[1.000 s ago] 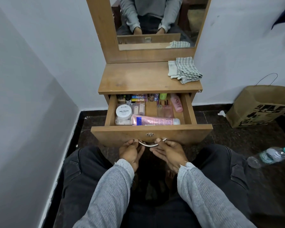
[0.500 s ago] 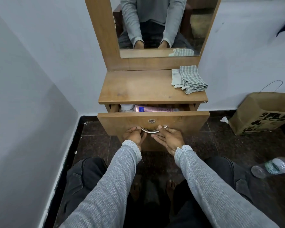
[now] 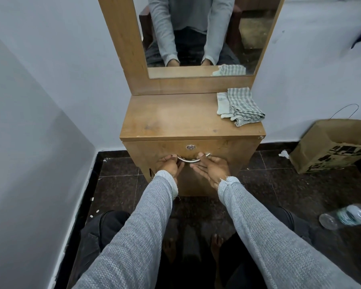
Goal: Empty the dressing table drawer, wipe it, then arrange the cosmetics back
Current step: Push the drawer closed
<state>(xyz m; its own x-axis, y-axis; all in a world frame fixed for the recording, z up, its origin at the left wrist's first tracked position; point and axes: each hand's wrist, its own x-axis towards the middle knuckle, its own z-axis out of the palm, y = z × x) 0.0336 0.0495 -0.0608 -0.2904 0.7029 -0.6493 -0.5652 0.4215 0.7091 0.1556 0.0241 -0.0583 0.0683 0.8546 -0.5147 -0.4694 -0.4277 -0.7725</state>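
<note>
Gripping the curved metal handle (image 3: 189, 160) at frame centre, I see my left hand (image 3: 169, 166) curled round its left end and my right hand (image 3: 212, 170) hooking its right end with fingertips. The drawer (image 3: 175, 149) sits flush in the wooden dressing table (image 3: 169, 119), a round lock (image 3: 189, 147) just above the handle. A folded checked cloth (image 3: 241, 107) lies on the tabletop's right rear corner, below the mirror (image 3: 206, 38). At right, a brown paper bag (image 3: 331, 146) stands against the wall; a clear plastic bottle (image 3: 347, 215) lies on the dark floor, well apart from the table.
</note>
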